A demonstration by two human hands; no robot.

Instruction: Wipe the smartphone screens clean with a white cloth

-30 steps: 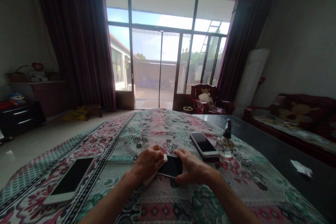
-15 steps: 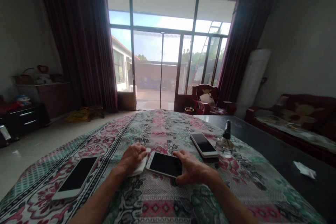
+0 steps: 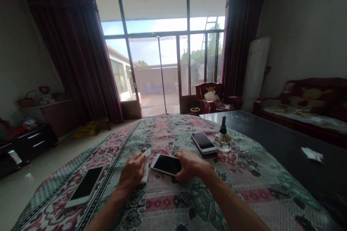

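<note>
In the middle of the patterned cloth lies a white smartphone (image 3: pixel 166 164) with a dark screen. My right hand (image 3: pixel 189 165) grips its right end, thumb on the near edge and fingers on the far edge. Just left of that phone, my left hand (image 3: pixel 132 169) is closed on a folded white tissue (image 3: pixel 146 168), which stands apart from the phone. Further left lies another white smartphone (image 3: pixel 86 187), screen up. Beyond my right hand are a third phone (image 3: pixel 203 142), seemingly on top of something pale, and a clear bottle (image 3: pixel 223 140) with a black top.
The floral cloth (image 3: pixel 162 202) covers the surface in front of me. A dark tabletop (image 3: pixel 282 144) to the right bears a crumpled white tissue (image 3: pixel 312 154). A wooden armchair (image 3: pixel 210 97) and a sofa (image 3: pixel 309 97) stand further back, near glass doors (image 3: pixel 151 79).
My left hand has turned and drawn the tissue slightly away from the middle phone. My right hand stays on that phone. The whole view has shifted and tilted a little.
</note>
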